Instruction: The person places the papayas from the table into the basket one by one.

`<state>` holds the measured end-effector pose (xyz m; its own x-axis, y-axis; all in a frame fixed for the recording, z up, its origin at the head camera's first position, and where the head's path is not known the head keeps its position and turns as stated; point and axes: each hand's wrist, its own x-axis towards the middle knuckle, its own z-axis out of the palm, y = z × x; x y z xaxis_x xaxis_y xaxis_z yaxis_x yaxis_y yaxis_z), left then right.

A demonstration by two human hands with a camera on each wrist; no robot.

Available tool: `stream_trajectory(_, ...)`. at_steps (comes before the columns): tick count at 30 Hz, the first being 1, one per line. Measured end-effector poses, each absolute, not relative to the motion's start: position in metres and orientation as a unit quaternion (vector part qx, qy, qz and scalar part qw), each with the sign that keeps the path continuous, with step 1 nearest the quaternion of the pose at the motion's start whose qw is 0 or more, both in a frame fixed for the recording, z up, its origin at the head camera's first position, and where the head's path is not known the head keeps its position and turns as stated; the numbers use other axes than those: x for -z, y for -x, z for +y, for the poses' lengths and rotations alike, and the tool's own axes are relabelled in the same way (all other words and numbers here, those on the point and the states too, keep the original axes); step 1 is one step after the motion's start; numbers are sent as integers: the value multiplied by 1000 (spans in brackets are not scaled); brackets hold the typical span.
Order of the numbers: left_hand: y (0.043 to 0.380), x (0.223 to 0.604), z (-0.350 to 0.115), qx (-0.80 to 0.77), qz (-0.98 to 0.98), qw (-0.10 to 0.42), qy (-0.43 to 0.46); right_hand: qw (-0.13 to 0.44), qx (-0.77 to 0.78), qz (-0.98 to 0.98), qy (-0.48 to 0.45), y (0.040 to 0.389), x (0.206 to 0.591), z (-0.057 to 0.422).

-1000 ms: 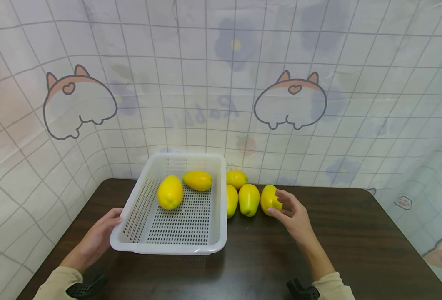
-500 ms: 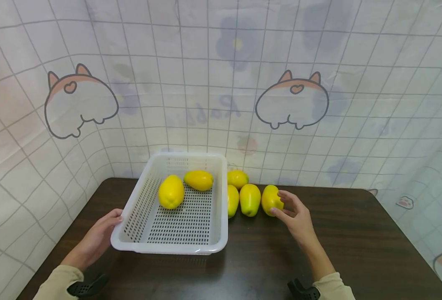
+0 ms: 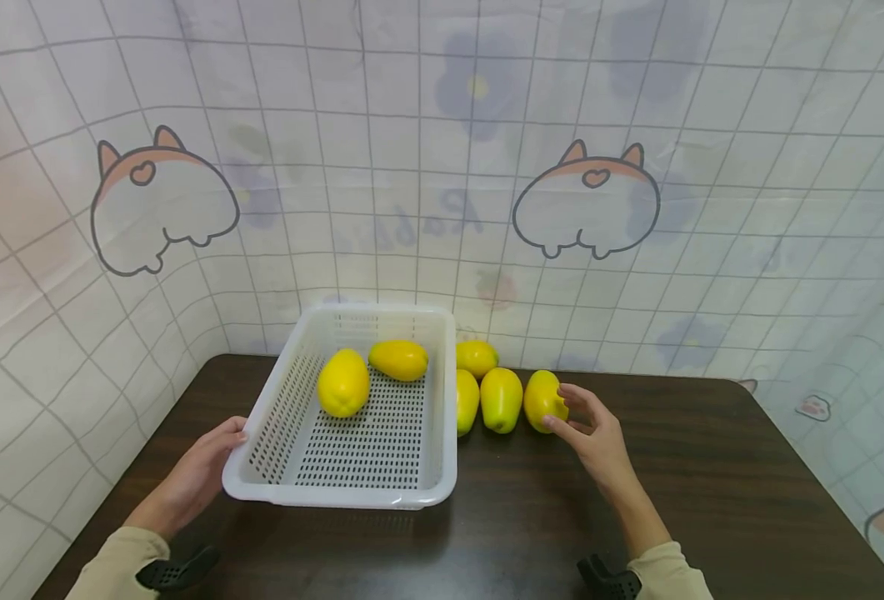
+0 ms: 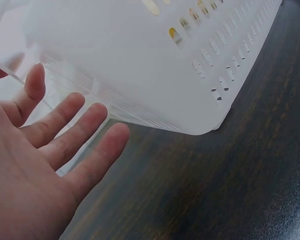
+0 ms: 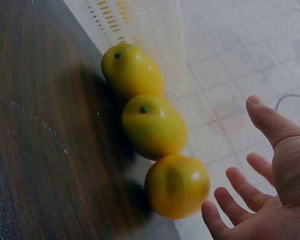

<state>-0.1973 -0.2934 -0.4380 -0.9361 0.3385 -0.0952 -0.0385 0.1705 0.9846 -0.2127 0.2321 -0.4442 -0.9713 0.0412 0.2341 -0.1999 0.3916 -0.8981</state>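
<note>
A white slotted plastic basket [image 3: 359, 497] sits on the table's left half, with two yellow mangoes, one plump [image 3: 343, 383] and one slimmer [image 3: 399, 361], inside. My left hand [image 3: 196, 477] holds its left rim near the front corner; in the left wrist view three fingers [image 4: 102, 155] stretch out below the rim. Right of the basket lie several more yellow mangoes with greenish ends. My right hand [image 3: 595, 433] is at the rightmost mango [image 3: 543, 402], thumb and fingers spread and bent beside it. In the right wrist view the fingertips [image 5: 210, 210] are close to that mango.
The dark wooden table [image 3: 681, 467] backs onto a white gridded cloth [image 3: 382, 167] with cartoon prints. One mango [image 3: 477, 358] lies behind the front row, near the cloth. The basket's right wall partly hides the nearest mango [image 3: 466, 403]. Black straps circle both wrists.
The head view shifts very slightly. Both hands, the basket and the mangoes keep their places relative to one another.
</note>
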Motion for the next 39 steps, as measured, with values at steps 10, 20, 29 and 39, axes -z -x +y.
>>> stream_trajectory(10,196,438,-293,-634,754,142,-96,115,-550,-826,-40,215,444,234)
stream_trajectory(20,195,438,-293,-626,764,127,-92,98,-556,-825,-19,210,428,226)
stream_trajectory(29,195,439,-294,-627,763,128,-94,90,-567,-819,-10,215,433,230)
stream_trajectory(39,194,439,-292,-627,763,126,-97,85,-558,-826,8,204,418,227)
